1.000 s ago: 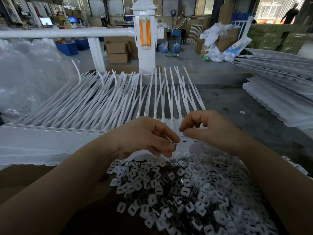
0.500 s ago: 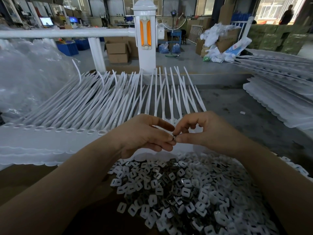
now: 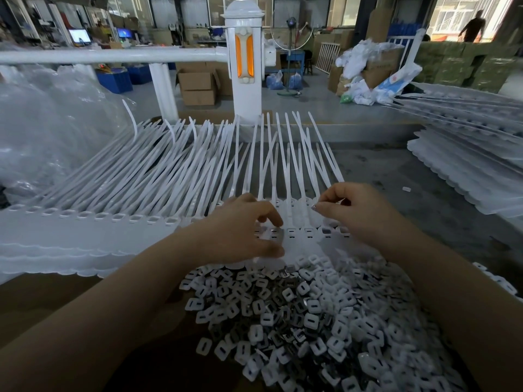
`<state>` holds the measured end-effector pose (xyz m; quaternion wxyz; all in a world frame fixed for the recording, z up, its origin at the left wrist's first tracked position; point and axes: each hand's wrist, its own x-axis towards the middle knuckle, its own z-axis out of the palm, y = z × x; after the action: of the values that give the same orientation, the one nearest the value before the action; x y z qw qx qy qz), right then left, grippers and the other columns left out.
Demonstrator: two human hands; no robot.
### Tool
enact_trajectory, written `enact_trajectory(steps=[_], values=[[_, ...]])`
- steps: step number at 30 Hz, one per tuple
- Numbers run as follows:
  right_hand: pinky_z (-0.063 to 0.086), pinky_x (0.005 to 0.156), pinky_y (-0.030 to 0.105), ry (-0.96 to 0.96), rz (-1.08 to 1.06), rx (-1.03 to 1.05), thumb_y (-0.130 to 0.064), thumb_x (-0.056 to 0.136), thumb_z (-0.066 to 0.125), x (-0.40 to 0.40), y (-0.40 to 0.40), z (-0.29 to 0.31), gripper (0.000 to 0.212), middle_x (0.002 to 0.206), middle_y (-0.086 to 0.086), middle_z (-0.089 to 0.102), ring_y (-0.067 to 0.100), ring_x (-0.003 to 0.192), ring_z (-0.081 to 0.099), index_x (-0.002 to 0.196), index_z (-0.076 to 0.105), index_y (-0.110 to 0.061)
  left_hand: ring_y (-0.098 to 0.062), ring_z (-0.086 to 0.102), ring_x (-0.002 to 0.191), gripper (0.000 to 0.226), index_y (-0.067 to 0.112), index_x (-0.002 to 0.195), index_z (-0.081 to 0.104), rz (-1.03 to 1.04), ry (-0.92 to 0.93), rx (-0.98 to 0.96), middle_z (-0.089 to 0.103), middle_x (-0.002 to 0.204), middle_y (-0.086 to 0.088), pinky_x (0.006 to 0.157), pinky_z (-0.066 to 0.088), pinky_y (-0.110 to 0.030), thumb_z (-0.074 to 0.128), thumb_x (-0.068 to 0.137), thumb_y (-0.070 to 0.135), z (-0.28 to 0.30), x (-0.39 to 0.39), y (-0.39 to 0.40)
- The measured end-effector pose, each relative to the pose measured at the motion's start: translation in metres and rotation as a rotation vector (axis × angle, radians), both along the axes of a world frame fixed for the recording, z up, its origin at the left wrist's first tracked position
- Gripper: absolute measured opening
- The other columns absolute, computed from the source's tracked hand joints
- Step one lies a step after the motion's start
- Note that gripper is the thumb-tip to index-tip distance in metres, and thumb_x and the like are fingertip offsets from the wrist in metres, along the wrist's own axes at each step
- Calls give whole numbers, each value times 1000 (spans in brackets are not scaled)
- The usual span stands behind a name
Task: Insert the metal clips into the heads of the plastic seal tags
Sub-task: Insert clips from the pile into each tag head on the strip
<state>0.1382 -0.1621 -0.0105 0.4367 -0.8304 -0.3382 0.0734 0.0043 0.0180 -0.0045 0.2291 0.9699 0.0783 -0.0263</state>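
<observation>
A row of white plastic seal tags lies across the bench, straps fanning away and slotted heads toward me. My left hand is curled over the heads, and index and thumb pinch a shiny metal clip against one head. Just above the heads to the right, my right hand pinches another small metal clip between thumb and forefinger. A heap of loose metal clips, grey and white, fills the near side below both forearms.
The clips lie in a brown cardboard box. Stacks of more white tags sit at the right, and clear plastic bags at the left. A white rail and post stand behind the tags. A bare grey surface lies right of my hands.
The hands met fingertip to fingertip half a second ago and have since parted. My left hand dropped onto the tag heads, while my right hand drew away to the right with a clip.
</observation>
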Motion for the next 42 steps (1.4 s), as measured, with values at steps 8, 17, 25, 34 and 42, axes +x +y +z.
enact_trajectory(steps=[8,17,25,34,42], values=[[37,39,12,80,-80,23,-17,88,67,8,-1,-5,13,54,-8,55,-4,37,47,77,65,-12,-12,32,124,58,47,124,49,32,-5,99,36,136,7,111,30,-47,64,73,70,-6,3,-2],[43,53,24,-5,-117,-41,-23,89,64,9,1,-11,14,64,-4,62,4,50,55,75,63,-20,-17,33,130,63,40,132,41,42,-35,98,34,142,6,112,29,-53,60,79,67,-9,2,-12],[49,58,29,-132,-87,-125,-24,90,61,7,1,-14,14,71,-5,64,16,65,63,76,60,-24,-19,42,126,62,40,126,50,76,-124,30,47,132,9,103,43,-47,73,73,60,-8,2,-18],[52,60,34,-165,-199,-131,-26,89,59,14,0,-19,9,66,-4,64,15,61,60,80,61,-24,-4,53,106,33,45,108,57,105,-266,-131,52,122,15,76,41,-13,73,86,27,-15,4,-18],[50,64,36,-137,-272,-69,-26,88,58,17,-1,-19,10,66,-2,63,19,63,60,78,60,-24,-7,58,100,45,30,99,70,69,-471,-66,59,112,4,88,52,-24,54,86,-10,-11,3,-20]])
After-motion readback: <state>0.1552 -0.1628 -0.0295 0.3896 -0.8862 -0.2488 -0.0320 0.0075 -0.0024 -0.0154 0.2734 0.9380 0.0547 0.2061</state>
